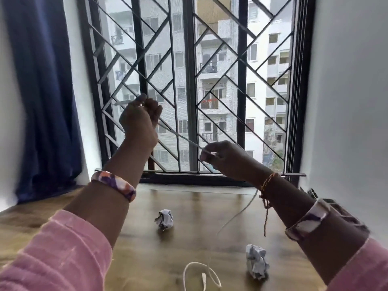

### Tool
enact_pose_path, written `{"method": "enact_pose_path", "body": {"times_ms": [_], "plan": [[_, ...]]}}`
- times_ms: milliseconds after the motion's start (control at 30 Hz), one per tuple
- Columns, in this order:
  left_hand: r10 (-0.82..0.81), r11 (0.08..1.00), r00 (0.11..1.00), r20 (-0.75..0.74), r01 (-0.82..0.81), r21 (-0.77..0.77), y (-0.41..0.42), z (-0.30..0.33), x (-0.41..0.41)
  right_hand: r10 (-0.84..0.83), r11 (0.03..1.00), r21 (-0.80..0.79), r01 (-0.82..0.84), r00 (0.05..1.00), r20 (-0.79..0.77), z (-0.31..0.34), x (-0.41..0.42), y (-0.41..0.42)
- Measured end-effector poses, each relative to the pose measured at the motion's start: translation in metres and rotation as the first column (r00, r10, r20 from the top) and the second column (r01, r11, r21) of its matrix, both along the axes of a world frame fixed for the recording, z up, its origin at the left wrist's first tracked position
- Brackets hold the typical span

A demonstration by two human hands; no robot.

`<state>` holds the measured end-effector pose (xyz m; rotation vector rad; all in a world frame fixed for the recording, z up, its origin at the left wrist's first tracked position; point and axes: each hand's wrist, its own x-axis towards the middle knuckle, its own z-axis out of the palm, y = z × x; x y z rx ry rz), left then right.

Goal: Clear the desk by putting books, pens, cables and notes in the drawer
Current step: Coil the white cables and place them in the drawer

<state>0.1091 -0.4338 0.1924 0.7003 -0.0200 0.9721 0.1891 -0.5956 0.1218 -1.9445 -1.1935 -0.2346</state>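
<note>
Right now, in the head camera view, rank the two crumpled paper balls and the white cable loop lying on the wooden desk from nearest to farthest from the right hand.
From the right hand:
1. Crumpled paper ball at desk centre, below-left of the hand.
2. Crumpled paper ball on the right, near the front.
3. White cable loop at the front edge, lowest in view.

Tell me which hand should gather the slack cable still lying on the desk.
The right hand, probably. The white cable stretches between both hands, and its slack hangs from the right hand down to the loop on the desk. The left hand is raised higher and grips the far end.
</note>
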Motion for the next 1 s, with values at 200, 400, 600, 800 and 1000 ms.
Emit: {"method": "enact_pose_path", "body": {"times_ms": [200, 400, 600, 800, 1000], "plan": [[0.167, 0.945, 0.879, -0.447, -0.013, 0.327, 0.034, -0.02, -0.018, -0.044, 0.999, 0.037, 0.04, 0.99, 0.134, 0.009, -0.005, 0.011], [0.167, 0.712, 0.922, -0.349, 0.132, 0.689, 0.041, -0.033, -0.047, -0.081, 0.989, 0.135, 0.066, 0.991, 0.108, 0.015, -0.001, 0.032], [-0.207, 0.669, 0.856, -0.474, 0.477, 0.57, 0.04, -0.045, -0.073, -0.016, 0.902, 0.419, 0.107, 0.976, -0.215, 0.021, 0.008, 0.047], [-0.311, 0.829, 0.795, -0.52, 0.495, 0.261, 0.062, -0.063, -0.068, 0.013, 0.908, 0.412, 0.078, 0.977, -0.214, 0.028, 0.013, 0.07], [-0.29, 0.884, 0.821, -0.492, 0.427, 0.192, 0.087, -0.063, -0.055, 0.018, 0.922, 0.384, 0.052, 0.984, -0.176, 0.033, 0.027, 0.094]]}}
